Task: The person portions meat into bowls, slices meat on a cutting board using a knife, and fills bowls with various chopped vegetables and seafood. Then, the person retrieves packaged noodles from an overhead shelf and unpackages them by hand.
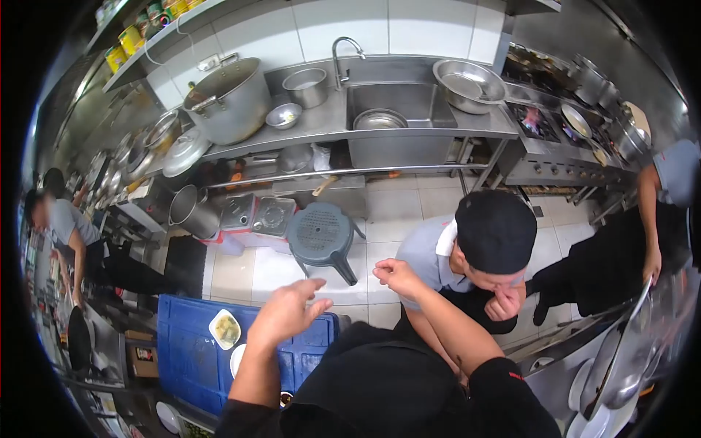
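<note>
My left hand (292, 310) is raised over the edge of a blue plastic surface (186, 350), its thumb and fingers apart and holding nothing. Across from it, my right hand (398, 277) hangs in the air with fingers curled in and fingertips close together; nothing shows in them. A white bowl with food (225, 330) sits on the blue surface, left of my left wrist. Another white dish (236, 360) is partly hidden by my left forearm. A small cup with dark contents (285, 398) is close to my body. Beyond my hands stands a grey plastic stool (319, 232).
A person in a black cap (496, 233) is close on my right, hand near the mouth. Other people stand at far left and far right. Ahead are a steel sink (431, 109), a large pot (234, 102), and a stove (555, 164) with a lit burner.
</note>
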Available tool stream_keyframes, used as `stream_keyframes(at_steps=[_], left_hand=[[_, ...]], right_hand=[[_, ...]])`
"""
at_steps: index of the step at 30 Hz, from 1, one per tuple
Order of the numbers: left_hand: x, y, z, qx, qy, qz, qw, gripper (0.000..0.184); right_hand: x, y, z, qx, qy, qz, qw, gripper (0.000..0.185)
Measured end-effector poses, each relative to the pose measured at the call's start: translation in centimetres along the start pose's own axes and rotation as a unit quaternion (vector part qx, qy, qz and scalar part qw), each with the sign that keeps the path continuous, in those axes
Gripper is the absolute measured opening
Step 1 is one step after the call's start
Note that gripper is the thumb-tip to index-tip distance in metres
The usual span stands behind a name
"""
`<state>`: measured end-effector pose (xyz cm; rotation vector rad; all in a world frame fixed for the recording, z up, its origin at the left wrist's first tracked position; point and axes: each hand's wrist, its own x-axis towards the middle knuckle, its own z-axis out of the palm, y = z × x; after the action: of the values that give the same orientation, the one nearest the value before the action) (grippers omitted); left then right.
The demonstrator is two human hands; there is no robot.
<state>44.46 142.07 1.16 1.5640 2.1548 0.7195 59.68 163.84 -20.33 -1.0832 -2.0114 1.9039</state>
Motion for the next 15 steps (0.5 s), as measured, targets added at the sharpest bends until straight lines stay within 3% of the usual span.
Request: stream_keyframes(at_steps=[9, 15], left_hand=[[6.1, 1.1, -5.5, 0.076, 0.051, 0.004, 0.996, 0.036], [8.0, 0.5, -5.3, 0.009, 0.072, 0.019, 0.997, 0.038]], right_hand=[[-1.1, -0.5, -2.5, 0.05, 0.084, -0.066, 0.993, 0.037], [-2.5, -2.2, -3.9, 0.063, 0.102, -0.088, 0.989, 0.039]])
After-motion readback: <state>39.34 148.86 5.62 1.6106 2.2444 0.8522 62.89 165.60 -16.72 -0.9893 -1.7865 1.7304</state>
